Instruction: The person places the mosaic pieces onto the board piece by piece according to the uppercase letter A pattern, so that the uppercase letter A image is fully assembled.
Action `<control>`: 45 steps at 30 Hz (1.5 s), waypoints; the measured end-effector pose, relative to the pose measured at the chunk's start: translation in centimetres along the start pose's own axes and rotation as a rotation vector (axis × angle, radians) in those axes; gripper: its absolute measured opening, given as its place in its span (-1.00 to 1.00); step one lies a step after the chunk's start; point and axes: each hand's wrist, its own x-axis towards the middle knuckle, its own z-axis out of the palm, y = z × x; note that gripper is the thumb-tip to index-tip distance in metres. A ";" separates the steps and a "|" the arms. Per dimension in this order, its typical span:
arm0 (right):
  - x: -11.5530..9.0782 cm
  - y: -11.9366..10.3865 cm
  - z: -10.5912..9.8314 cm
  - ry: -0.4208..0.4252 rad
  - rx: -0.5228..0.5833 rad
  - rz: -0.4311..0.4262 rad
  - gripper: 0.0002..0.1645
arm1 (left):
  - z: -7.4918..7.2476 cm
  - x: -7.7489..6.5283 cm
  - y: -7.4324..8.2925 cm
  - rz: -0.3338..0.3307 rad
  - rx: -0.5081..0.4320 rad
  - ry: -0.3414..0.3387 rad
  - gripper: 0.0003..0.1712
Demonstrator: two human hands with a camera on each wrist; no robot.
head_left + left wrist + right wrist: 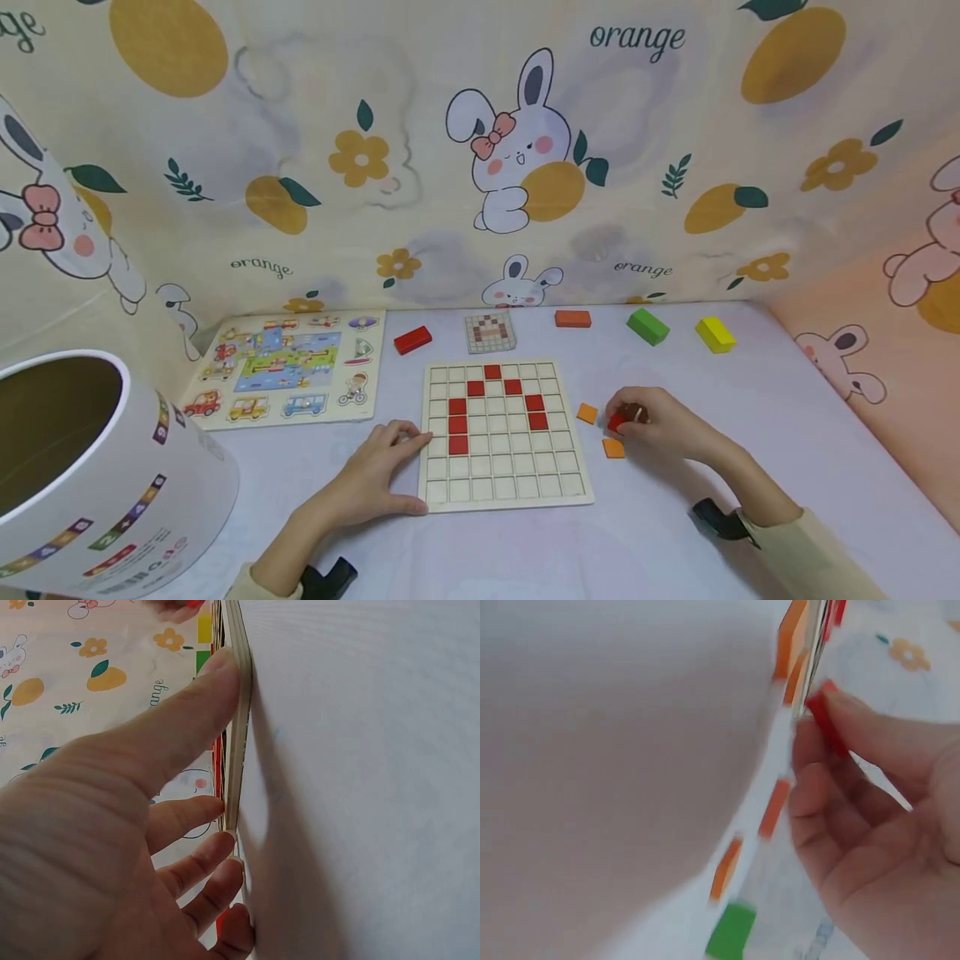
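Note:
A square wooden grid board (505,467) lies on the table, with several red tiles (457,425) set in its squares in an arch-like outline. My left hand (378,475) rests at the board's left side, thumb and fingertips against its edge. To the right of the board, my right hand (652,419) pinches a small red tile (827,718) between thumb and fingers. Beside that hand are two flat orange tiles, one orange tile (587,413) near the board and another orange tile (613,449) closer to me.
Behind the board stand a pattern card (491,332), a red block (412,340), an orange block (573,319), a green block (648,327) and a yellow block (716,334). A picture puzzle (292,408) lies back left. In front of it rises a large white tub (172,508).

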 end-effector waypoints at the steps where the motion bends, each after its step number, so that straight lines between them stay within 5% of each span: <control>1: 0.5 -0.3 0.3 0.005 0.017 -0.013 -0.75 | 0.0 0.0 0.0 0.000 -0.002 -0.001 0.08; 11: 5.1 -4.0 4.2 -0.118 0.091 -0.112 -0.67 | 0.0 0.0 -0.3 0.000 -0.014 -0.009 0.10; 19: 5.7 -4.9 5.5 -0.134 0.044 -0.065 -0.77 | -0.1 0.0 -0.2 0.009 -0.007 -0.012 0.08; 31: 5.3 -5.2 5.5 -0.062 -0.169 -0.122 -0.81 | -0.1 0.1 -0.1 -0.001 -0.003 -0.011 0.07; 38: 4.9 -5.3 4.8 -0.034 -0.148 -0.088 -0.84 | 0.0 0.0 -0.1 -0.011 0.002 -0.010 0.07; 45: 2.9 -2.0 0.6 0.214 -0.055 0.037 -0.85 | -0.1 0.1 0.0 -0.005 -0.008 -0.011 0.07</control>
